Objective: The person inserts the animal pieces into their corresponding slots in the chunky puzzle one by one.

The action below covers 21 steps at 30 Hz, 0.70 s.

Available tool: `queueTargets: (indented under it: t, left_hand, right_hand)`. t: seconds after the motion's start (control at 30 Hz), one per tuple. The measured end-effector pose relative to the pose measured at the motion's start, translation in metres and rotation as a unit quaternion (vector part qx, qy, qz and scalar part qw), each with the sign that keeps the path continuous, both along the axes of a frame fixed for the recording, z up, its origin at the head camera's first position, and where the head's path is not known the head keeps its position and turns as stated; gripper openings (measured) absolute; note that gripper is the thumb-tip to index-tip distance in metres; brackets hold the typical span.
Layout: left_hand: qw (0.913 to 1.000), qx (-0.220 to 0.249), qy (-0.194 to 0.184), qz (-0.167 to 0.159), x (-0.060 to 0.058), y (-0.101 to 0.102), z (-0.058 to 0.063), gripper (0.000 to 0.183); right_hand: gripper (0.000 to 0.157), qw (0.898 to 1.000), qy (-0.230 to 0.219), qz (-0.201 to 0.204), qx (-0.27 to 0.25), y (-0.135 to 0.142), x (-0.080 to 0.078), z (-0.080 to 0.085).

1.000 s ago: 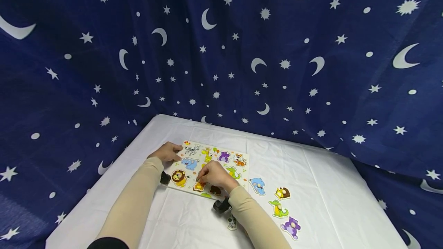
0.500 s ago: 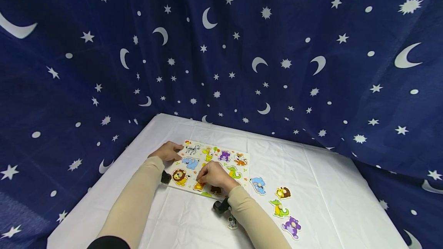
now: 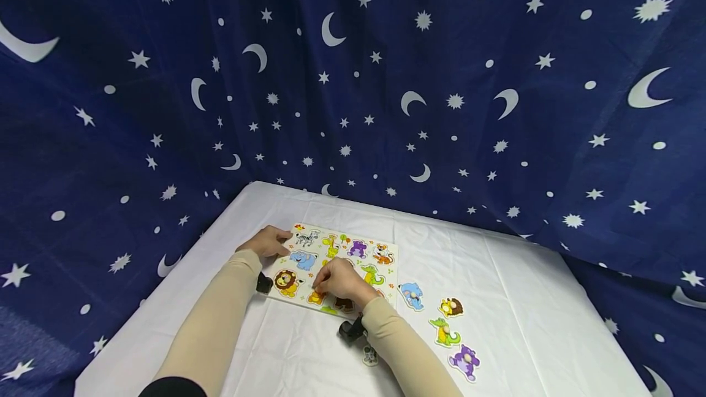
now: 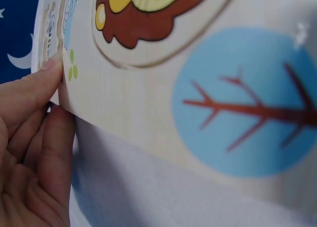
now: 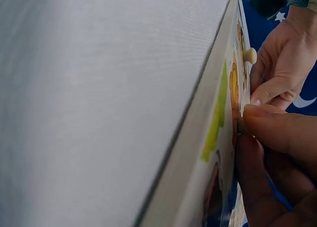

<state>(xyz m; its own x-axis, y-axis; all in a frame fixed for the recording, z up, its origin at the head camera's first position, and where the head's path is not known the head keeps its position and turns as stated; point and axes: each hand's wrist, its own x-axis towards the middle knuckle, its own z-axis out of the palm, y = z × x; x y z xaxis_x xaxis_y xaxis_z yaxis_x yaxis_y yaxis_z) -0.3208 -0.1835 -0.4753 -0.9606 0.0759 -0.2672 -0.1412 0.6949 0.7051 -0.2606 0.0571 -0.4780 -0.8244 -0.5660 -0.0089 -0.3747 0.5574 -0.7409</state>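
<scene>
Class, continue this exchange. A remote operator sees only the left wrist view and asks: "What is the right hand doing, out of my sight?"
Observer: The right hand pinches a small tan knob between thumb and finger.
Operator: Does anything lie beyond the pale rectangular wooden puzzle board?
Observer: Yes, a loose, flat purple animal-shaped piece lies on the white cloth, right of it in the head view.

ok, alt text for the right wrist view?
The right hand pinches a small knob on a picture board seen nearly edge-on. A second knob juts out farther along, the left hand beyond it; white cloth fills most of the left side.
</scene>
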Motion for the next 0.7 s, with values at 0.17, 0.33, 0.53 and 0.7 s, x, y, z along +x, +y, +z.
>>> queueTargets:
  t: [0.17, 0.33, 0.53, 0.7]
  left_hand:
    - [1.0, 0.0, 0.0, 0.004, 0.001, 0.002, 0.001, 0.06]
    - [1.0, 0.0, -0.002, 0.005, 0.001, 0.0, 0.001, 0.061]
    - [1.0, 0.009, -0.001, -0.001, 0.0, -0.002, -0.001, 0.062]
    - [1.0, 0.008, -0.005, -0.004, -0.002, -0.002, -0.001, 0.063]
  right_hand:
    - [0.007, 1.0, -0.01, -0.003, -0.001, 0.001, 0.001, 0.0]
    - [0.006, 1.0, -0.008, 0.003, 0.008, 0.001, 0.003, 0.004]
    - [0.007, 1.0, -0.008, 0.006, 0.011, 0.003, 0.007, 0.009]
    - [0.015, 0.999, 0.022, 0.006, 0.023, 0.01, 0.011, 0.016]
